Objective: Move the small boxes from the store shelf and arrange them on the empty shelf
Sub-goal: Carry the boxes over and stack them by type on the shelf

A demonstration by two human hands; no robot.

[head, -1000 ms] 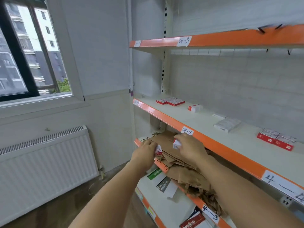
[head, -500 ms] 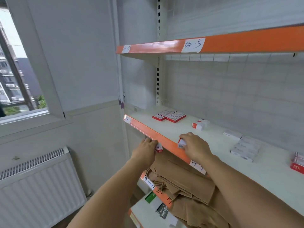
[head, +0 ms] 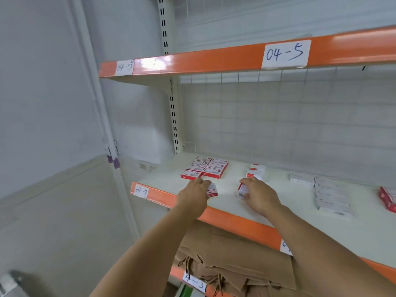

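My left hand (head: 196, 192) curls around a small red-and-white box (head: 212, 190), and my right hand (head: 258, 195) pinches another box (head: 243, 190) standing on end; both are over the shelf (head: 171, 179) near its orange front edge, just before the laid-out boxes (head: 204, 168). Half a second ago both hands were at that edge, not over the surface.

red box (head: 388, 198) cut off at right edge

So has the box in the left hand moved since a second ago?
Yes. The left hand has carried its small box up from below the orange 04-4 shelf edge and over it, onto that shelf.
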